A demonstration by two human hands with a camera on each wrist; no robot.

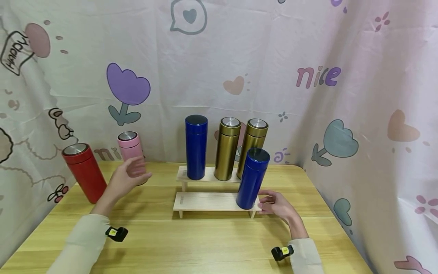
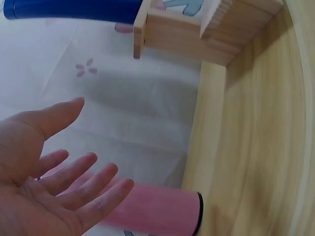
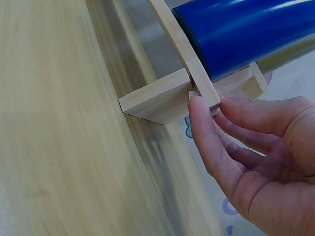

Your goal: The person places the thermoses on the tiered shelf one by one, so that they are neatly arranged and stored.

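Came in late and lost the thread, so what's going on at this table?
A person's right hand pinches the right end of the lower wooden shelf, where the front blue bottle stands. Their left hand is at the pink bottle without gripping it; whether it touches is hard to tell. The upper shelf holds the rear blue bottle and two gold bottles. The red bottle stands on the table, left of the left hand.

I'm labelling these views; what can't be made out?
Head: right gold flask, lower right side behind front blue flask.
Head: mark on lower shelf, too small to read.
Left wrist: pink flask, lid behind left hand.
Right wrist: front blue flask, lid cut by right edge.
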